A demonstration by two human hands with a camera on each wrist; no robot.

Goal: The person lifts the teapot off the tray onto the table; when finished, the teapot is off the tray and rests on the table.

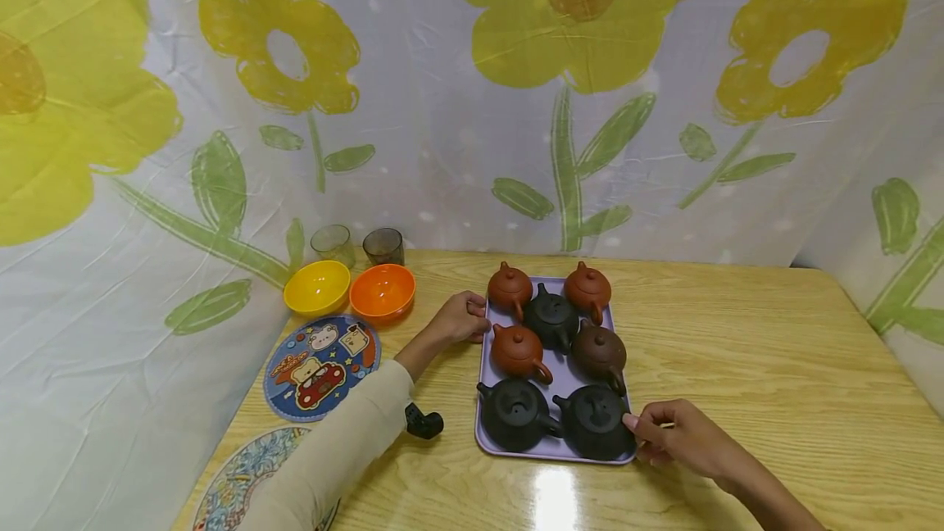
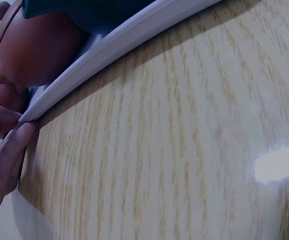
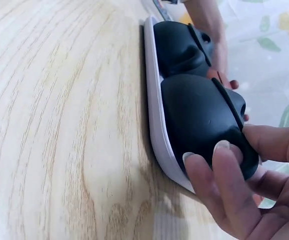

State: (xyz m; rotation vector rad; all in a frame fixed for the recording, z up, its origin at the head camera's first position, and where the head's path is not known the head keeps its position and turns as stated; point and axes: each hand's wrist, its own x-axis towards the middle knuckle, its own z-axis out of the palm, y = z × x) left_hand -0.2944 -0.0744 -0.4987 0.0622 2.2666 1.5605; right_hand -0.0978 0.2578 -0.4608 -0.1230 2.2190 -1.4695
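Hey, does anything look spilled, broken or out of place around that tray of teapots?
Nothing stands out: all seven teapots stand upright on the purple tray, and no spill or breakage shows.

Purple tray [image 1: 564, 372], low-rimmed, rectangular, on worktop [image 1: 737, 342], pinched at left edge by left hand [image 1: 459, 319]. Upright on it, lids on: far-left reddish teapot [image 1: 509, 288], far-right reddish teapot [image 1: 587, 288], middle black teapot [image 1: 550, 318] between, slightly nearer; mid-left reddish teapot [image 1: 516, 351] beside dark brown teapot [image 1: 598, 352]; near-left black teapot [image 1: 515, 416] beside near-right black teapot [image 1: 594, 423], gripped by right hand [image 1: 683, 436].
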